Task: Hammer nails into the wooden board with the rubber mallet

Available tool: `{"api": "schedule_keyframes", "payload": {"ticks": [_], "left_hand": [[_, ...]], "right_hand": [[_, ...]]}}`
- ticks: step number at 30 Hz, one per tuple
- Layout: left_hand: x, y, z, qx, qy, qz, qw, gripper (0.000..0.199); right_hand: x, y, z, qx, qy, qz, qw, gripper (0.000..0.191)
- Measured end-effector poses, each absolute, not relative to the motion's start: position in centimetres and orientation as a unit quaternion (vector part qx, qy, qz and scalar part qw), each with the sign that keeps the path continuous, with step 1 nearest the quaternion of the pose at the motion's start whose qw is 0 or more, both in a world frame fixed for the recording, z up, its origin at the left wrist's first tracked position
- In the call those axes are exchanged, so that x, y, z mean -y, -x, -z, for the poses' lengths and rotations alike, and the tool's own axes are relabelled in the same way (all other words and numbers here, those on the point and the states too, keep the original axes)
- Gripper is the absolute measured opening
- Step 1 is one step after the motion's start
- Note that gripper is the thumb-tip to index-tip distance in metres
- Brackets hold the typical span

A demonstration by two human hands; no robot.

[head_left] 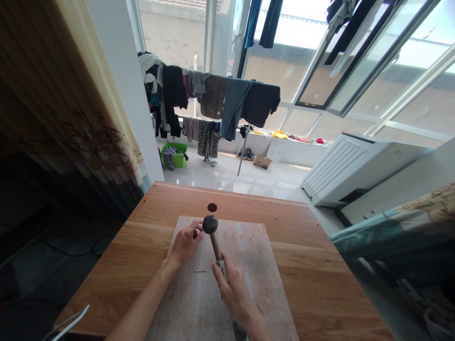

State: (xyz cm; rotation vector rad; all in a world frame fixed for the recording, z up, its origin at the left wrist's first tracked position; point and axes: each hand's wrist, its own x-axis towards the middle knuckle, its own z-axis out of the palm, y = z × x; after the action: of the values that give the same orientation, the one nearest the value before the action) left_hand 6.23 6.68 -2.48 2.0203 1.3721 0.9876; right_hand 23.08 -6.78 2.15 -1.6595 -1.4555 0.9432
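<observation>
My right hand (233, 287) is wrapped round the handle of a hammer (214, 244), whose dark round head is raised over the upper part of a worn wooden board (249, 279). Close to the left of the hammer head, my left hand (187, 241) has its thumb and fingertips pinched together above the board; whatever they hold is too small to make out. Several thin nails (242, 236) stand in a row in the board, to the right of the hammer head. A loose nail (201, 270) lies flat between my two hands.
Under the board is a wooden tabletop (302, 265) with a round hole (212, 207) near its far edge. Beyond stand a laundry rack with hanging clothes (213, 97), a green basket (179, 156) and a white cabinet (351, 168). Curtains (88, 109) hang at both sides.
</observation>
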Motion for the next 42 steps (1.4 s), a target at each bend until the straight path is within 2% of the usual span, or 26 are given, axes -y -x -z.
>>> {"api": "schedule_keyframes", "payload": {"ticks": [4, 8, 10, 14, 16, 20, 24, 29, 34, 42], "left_hand": [[-6.5, -6.3, 2.2, -0.502, -0.747, -0.354, 0.256, 0.031], [-6.6, -6.3, 2.1, -0.498, -0.76, -0.356, 0.22, 0.045], [-6.6, -6.3, 2.1, -0.49, -0.765, -0.368, 0.198, 0.048], [-5.7, -5.8, 1.1, -0.48, -0.764, -0.385, 0.194, 0.024], [-4.4, -5.2, -0.1, -0.449, -0.803, -0.329, 0.213, 0.015], [-1.2, -4.1, -2.8, -0.376, -0.9, -0.114, 0.191, 0.019], [0.4, -4.0, -4.0, -0.407, -0.9, -0.021, 0.153, 0.018], [0.0, -4.6, -3.6, -0.404, -0.895, -0.002, 0.188, 0.013], [-0.7, -4.5, -3.5, -0.395, -0.898, 0.031, 0.192, 0.019], [-1.5, -2.7, -3.9, -0.416, -0.856, -0.053, 0.302, 0.027]], "right_hand": [[9.4, -24.8, 0.8, 0.541, 0.672, -0.341, 0.372, 0.061], [12.5, -25.9, 4.1, 0.486, 0.721, -0.307, 0.386, 0.078], [13.3, -26.0, 4.9, 0.474, 0.731, -0.294, 0.392, 0.081], [13.5, -26.1, 5.0, 0.463, 0.74, -0.294, 0.39, 0.07], [13.3, -26.1, 4.7, 0.467, 0.734, -0.297, 0.395, 0.067], [13.3, -26.2, 4.2, 0.493, 0.696, -0.298, 0.429, 0.061], [13.6, -26.2, 3.9, 0.483, 0.699, -0.296, 0.437, 0.058], [13.4, -25.8, 4.3, 0.476, 0.718, -0.287, 0.42, 0.069], [13.3, -25.4, 6.0, 0.48, 0.736, -0.262, 0.399, 0.078], [13.8, -26.1, 7.5, 0.54, 0.708, -0.237, 0.388, 0.066]]}}
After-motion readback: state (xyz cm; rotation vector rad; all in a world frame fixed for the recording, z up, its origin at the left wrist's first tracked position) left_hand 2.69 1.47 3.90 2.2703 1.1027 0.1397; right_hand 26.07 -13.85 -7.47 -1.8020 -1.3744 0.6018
